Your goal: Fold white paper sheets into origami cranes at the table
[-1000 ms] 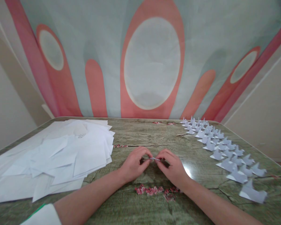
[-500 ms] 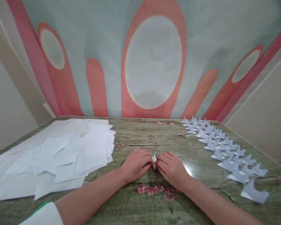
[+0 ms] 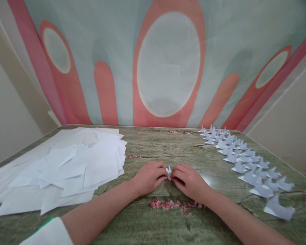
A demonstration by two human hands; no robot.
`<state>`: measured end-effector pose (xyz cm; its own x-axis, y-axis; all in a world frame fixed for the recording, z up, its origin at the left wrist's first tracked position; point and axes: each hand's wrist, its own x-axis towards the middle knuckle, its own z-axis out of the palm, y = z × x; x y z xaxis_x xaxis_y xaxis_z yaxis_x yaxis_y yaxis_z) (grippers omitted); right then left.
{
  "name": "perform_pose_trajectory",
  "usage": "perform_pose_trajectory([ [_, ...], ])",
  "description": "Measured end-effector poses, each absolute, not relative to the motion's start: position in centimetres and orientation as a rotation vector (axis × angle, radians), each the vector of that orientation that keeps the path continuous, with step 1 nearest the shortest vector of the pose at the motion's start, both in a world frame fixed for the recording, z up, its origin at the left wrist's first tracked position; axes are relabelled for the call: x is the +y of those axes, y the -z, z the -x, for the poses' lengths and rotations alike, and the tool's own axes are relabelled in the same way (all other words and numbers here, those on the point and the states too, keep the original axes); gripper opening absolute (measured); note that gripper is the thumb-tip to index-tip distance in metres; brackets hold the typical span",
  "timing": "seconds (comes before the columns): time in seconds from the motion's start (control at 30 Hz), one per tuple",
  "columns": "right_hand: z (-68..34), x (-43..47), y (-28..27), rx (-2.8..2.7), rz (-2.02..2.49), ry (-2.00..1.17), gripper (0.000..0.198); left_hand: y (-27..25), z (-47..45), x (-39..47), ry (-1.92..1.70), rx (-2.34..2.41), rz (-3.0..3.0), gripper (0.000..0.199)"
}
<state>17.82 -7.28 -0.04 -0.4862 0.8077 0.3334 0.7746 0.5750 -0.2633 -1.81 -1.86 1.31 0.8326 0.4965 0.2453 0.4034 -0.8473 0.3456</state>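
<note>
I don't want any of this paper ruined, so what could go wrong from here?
The small folded paper sits between the left hand and right hand; an uneven pull might tear or crease it. The right forearm is near the closest folded figure, so a sideways sweep could knock it. The loose sheets overlap unevenly, so the left forearm might shift some.

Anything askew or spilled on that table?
Only the left paper pile: sheets overlap at uneven angles, while the folded figures at right stand in rough rows. Nothing looks spilled; the small folded piece between the fingers is hard to judge.
</note>
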Motion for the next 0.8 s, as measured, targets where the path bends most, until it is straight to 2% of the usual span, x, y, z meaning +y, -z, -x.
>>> perform_pose_trajectory([
  [0.3, -17.7, -6.8, 0.2, -2.125, 1.266, -0.478, 0.009, -1.3, 1.6, -1.7, -0.519, 0.73, -2.625, 0.012],
  [0.6, -17.4, -6.3, 0.9, -2.048, 1.313, -0.514, 0.011, -0.9, 1.2, -1.3, -0.564, 0.822, -2.537, 0.019],
  [0.8, -17.3, -6.0, 0.7, -2.053, 1.371, -0.519, 0.012, -0.4, 0.7, -1.4, -0.645, 0.932, -2.492, 0.014],
])
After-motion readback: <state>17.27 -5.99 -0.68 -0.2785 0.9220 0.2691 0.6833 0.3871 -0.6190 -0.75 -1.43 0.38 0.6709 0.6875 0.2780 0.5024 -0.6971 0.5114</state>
